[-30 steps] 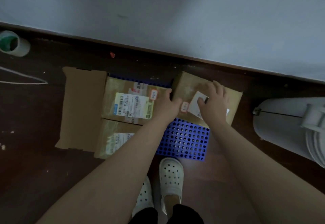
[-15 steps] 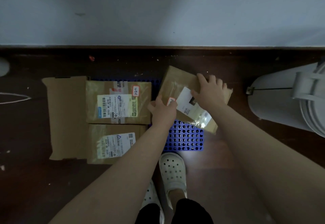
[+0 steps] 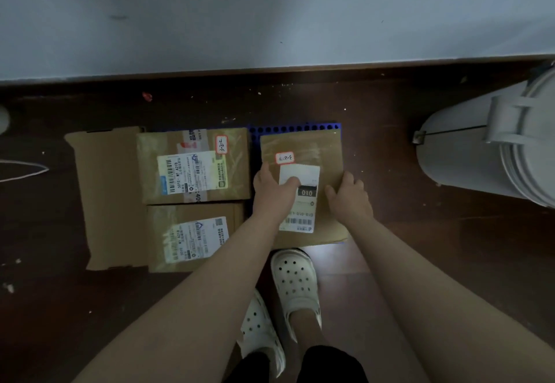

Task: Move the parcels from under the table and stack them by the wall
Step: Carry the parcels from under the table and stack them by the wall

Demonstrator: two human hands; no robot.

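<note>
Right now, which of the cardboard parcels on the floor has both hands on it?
The right-hand parcel, on the blue mat; left hand and right hand rest on it. The two parcels beside it are untouched.

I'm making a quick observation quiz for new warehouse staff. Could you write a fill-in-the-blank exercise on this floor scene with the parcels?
1. Both hands, the left hand and the right hand, rest on the parcel lying on the perforated mat coloured ____.
2. The parcel's black label patch reads ____.
3. Left of it, ____ labelled parcels lie one behind the other.
4. The person's shoes are ____.

Missing words: blue; 010; two; white
</note>
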